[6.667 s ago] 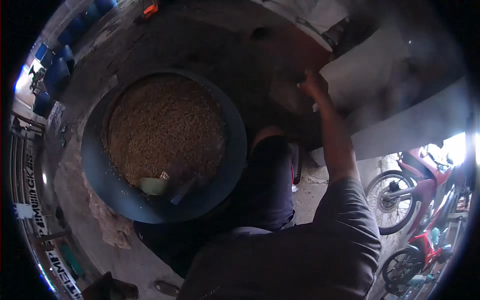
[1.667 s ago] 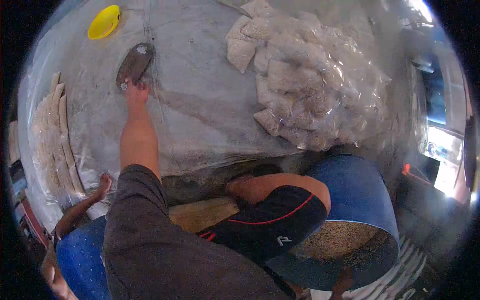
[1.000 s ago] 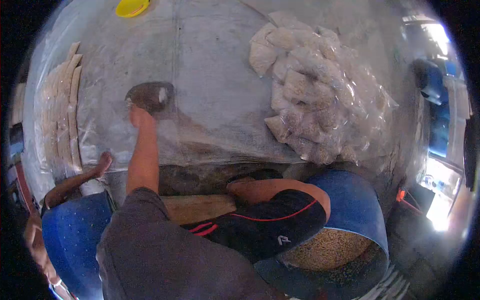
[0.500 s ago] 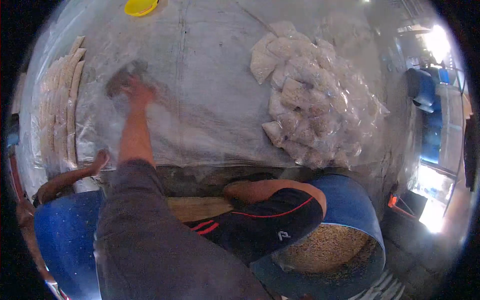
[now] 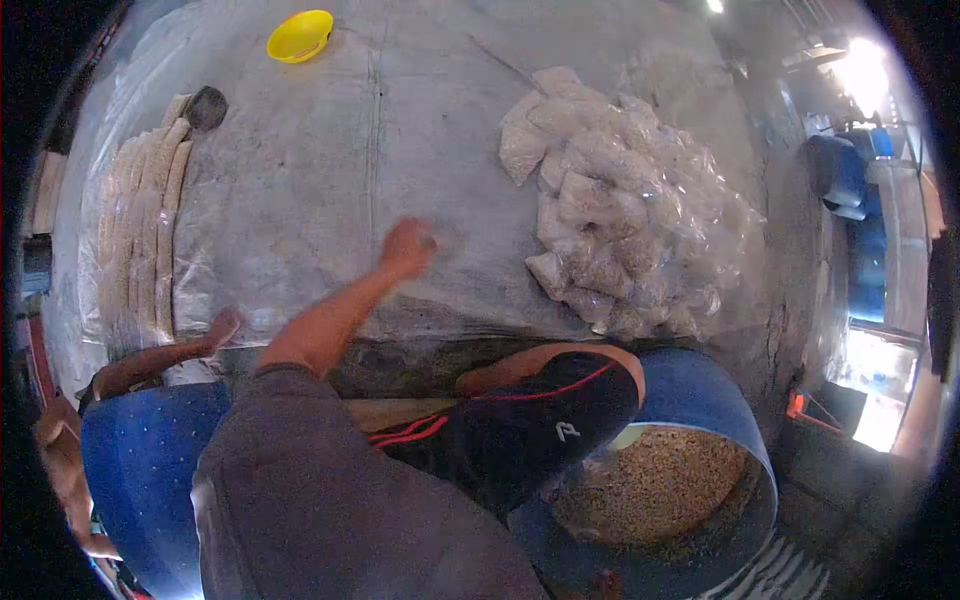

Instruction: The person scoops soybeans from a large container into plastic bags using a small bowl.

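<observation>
My left hand (image 5: pixel 408 250) is over the grey sheet (image 5: pixel 300 170), between the row of filled bags and the bag heap. Its fingers are blurred, and I cannot tell what, if anything, is in them. The dark rounded block (image 5: pixel 207 107) lies apart from it, at the top end of the row of long filled bags (image 5: pixel 140 230). Filled clear plastic bags (image 5: pixel 600 205) lie heaped on the right. Beside my knee stands a blue tub (image 5: pixel 700 395) of brown grains (image 5: pixel 655 485). A small skin-coloured shape at its lower edge may be part of my right hand.
A yellow bowl (image 5: pixel 300 37) sits at the top of the sheet. At the lower left are another person's hand (image 5: pixel 223 327) and a blue container (image 5: pixel 155 470). An orange object (image 5: pixel 796 405) and blue barrels (image 5: pixel 840 175) are at the right.
The view has swung from the tub to the sheet. My left hand has left the dark block, which now rests by the long bags, and has moved right and towards me.
</observation>
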`<state>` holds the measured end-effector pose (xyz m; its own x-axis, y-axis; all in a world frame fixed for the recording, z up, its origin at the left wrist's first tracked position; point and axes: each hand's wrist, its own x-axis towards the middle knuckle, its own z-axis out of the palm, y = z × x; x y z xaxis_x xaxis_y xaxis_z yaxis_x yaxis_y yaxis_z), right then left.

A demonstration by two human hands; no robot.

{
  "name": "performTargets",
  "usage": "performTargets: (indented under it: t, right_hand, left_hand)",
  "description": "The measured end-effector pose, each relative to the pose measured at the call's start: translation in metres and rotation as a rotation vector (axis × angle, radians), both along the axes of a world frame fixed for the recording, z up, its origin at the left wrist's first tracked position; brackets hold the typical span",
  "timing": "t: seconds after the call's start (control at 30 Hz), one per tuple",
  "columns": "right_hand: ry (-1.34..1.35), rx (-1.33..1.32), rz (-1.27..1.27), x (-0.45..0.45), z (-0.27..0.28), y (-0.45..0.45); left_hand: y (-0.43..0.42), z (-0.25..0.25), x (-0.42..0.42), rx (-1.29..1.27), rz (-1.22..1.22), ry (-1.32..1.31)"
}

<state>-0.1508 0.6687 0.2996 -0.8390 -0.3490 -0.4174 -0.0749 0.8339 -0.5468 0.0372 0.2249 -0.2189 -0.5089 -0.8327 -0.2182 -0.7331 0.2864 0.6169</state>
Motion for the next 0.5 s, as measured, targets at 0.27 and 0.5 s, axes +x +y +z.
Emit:
performTargets:
  t: [0.27,0.5]
  right_hand:
    - [0.055,-0.545,-0.471,0.100,0.023,0.163]
    - [0.481,-1.038,-1.032,0.250,-0.054,0.398]
  left_hand:
    - [0.185,0.088,-0.037,0.985,-0.694,0.114]
    - [0.184,0.217,-0.029,0.820,-1.106,-0.275]
